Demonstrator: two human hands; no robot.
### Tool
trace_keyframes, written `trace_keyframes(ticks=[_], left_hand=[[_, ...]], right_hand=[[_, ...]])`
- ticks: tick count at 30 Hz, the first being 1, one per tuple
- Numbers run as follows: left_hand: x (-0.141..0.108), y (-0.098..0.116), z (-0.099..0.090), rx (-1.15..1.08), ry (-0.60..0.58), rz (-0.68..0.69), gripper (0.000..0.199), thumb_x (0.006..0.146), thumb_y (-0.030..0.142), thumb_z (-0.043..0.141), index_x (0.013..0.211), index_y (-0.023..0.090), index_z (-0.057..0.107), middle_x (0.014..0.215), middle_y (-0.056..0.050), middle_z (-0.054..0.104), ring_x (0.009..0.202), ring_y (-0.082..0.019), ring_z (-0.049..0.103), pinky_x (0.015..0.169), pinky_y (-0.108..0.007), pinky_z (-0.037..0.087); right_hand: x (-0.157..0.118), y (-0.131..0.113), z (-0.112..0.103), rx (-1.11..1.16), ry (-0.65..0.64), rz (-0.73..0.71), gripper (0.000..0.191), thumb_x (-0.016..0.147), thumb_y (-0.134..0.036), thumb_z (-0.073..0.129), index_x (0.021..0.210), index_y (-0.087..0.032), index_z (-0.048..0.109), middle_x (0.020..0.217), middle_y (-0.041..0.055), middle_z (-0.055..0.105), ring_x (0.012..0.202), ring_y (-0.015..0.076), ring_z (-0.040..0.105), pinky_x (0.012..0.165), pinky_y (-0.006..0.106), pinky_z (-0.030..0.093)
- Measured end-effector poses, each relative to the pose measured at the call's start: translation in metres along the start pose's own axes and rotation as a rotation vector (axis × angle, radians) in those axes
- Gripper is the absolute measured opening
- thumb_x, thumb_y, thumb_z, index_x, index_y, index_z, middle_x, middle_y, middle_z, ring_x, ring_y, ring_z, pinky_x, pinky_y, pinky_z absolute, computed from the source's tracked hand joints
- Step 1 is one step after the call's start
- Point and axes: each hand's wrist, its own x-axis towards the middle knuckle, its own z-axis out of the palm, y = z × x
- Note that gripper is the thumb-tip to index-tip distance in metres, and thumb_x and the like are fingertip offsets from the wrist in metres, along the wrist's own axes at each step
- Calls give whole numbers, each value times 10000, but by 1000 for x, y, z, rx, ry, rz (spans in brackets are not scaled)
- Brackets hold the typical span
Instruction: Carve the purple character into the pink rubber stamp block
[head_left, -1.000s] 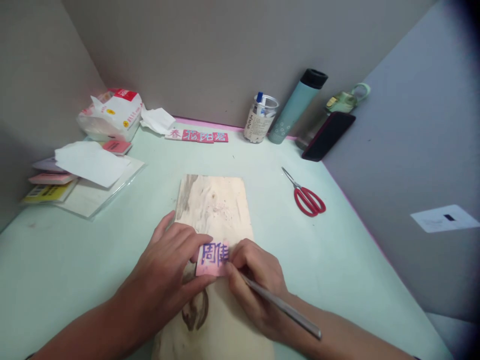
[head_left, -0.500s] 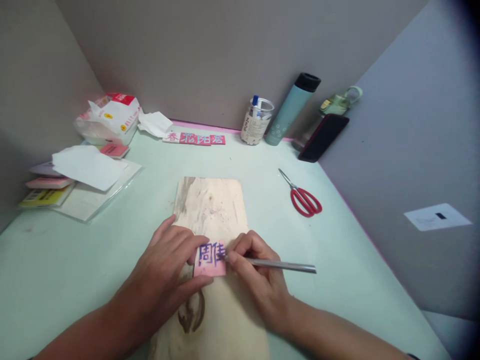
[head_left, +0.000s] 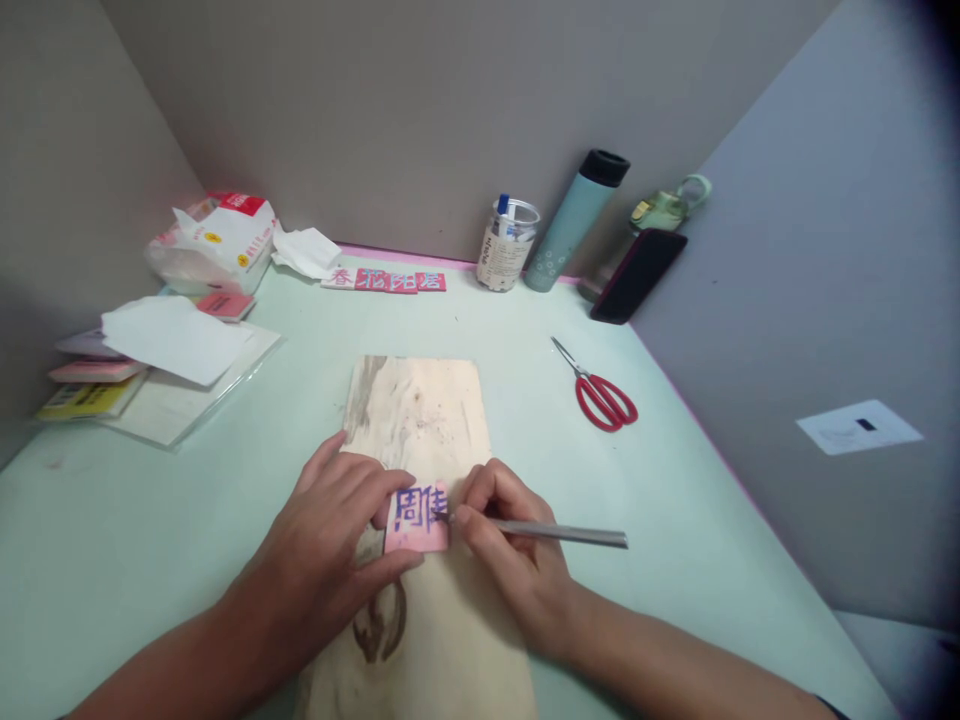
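Observation:
A small pink carving block (head_left: 417, 540) with a purple-blue Chinese character on its face lies on a wooden board (head_left: 442, 620). My left hand (head_left: 337, 530) grips the block, thumb along its near edge and forefinger at its far edge. In my right hand (head_left: 517, 540) is a slim metal craft knife (head_left: 577, 534), held like a pen. Its dark tip rests on the right part of the character, and the silver handle points out to the right. Fine pinkish crumbs lie on the far half of the board.
Red-handled scissors (head_left: 604, 398) lie to the right. Along the back stand a pen-filled cup (head_left: 506, 260), a teal bottle (head_left: 574, 225) and a leaning phone (head_left: 637, 278). Carved pink blocks (head_left: 386, 281) form a row. Papers (head_left: 176, 340) and a tissue pack (head_left: 225, 240) sit at left.
The whole view has shifted slightly. Both hands keep their hold, and the knife tip stays on the right part of the character, with hardly any visible movement.

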Motion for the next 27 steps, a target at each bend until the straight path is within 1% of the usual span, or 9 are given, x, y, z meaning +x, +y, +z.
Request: trace_keyframes(ticks=[4,10,12,14,18,20,24,27], left_hand=[[-1,3,0,-6,4,-25,357,908,356,689,1198,240,517,845,25,559,873,-213,582,1147,-580,257],[-1,4,-2,-4,5,-3,356,920,378,680,1191,215,517,856,16,557,889,-225,583,1147,-570,247],[0,5,-2,-4,2,-5,351,928,387,671,1190,212,518,860,14,560,892,-226,584,1148,-565,245],[0,5,-3,-5,8,-6,340,939,399,657,1188,209,523,857,14,560,889,-224,583,1151,-553,246],[1,6,-2,-5,7,-8,326,944,400,653,1175,202,536,838,18,554,880,-221,582,1163,-540,238],[1,6,-1,-2,9,-9,321,946,395,648,1177,198,540,835,19,552,880,-220,584,1165,-540,240],[1,5,1,-5,33,0,308,960,401,626,1172,194,540,817,26,533,860,-209,583,1155,-542,261],[2,5,1,-1,39,-3,317,952,410,640,1160,194,538,818,28,527,852,-202,578,1154,-541,267]], right_hand=[[-1,1,-1,-66,-9,-21,222,947,-272,516,752,-228,420,691,-26,476,629,144,414,577,290,339],[-3,1,-1,-148,-30,-50,212,969,-249,494,777,-229,409,714,-19,492,637,144,438,571,291,337],[-3,-1,0,-215,-34,-85,217,971,-221,486,772,-228,402,712,-19,486,619,137,432,557,286,331],[-4,-2,2,-324,-24,-194,221,953,-161,482,763,-228,392,705,-17,479,607,133,427,553,284,330],[-4,1,8,-547,8,-510,247,886,-27,471,790,-234,377,689,-10,474,612,146,428,556,291,329],[-4,3,11,-634,20,-608,269,865,1,473,796,-238,369,674,-11,459,610,155,408,553,298,318],[-5,3,13,-788,59,-713,298,866,22,477,764,-234,365,635,-22,407,585,153,337,546,311,262],[-3,3,11,-839,82,-698,299,890,18,464,747,-228,372,631,-20,397,590,153,336,548,315,240]])
